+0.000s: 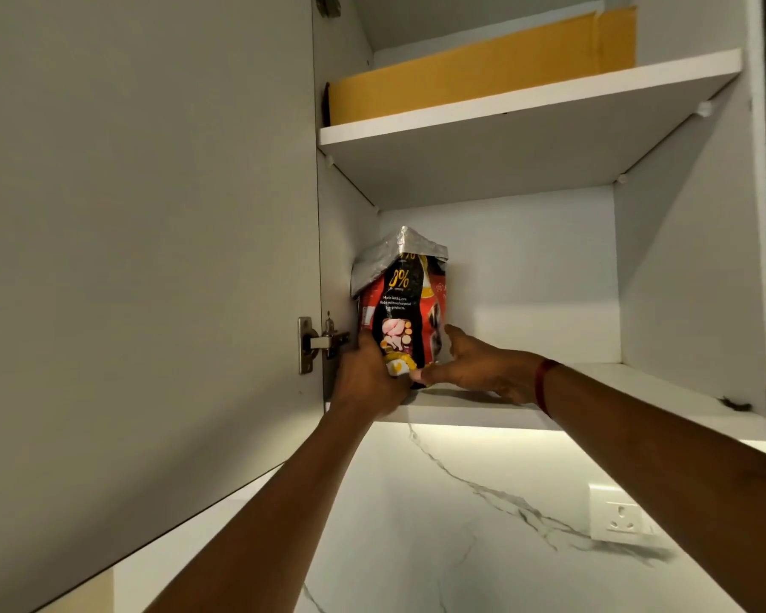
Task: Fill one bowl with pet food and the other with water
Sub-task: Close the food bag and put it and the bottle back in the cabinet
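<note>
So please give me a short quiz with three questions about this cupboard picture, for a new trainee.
1. True or false: the pet food bag stands on the lower shelf.
2. What lies on the upper shelf? A) cardboard box B) bowl C) bottle
3. Which hands touch the bag?

Key:
1. True.
2. A, the cardboard box.
3. Both: the left hand grips its lower left side, and the right hand is against its lower right side.

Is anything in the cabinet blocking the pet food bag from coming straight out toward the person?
Nothing visible does. The pet food bag stands alone at the lower shelf front left, the left hand and right hand at its base. The cabinet door is swung open to the left.
</note>
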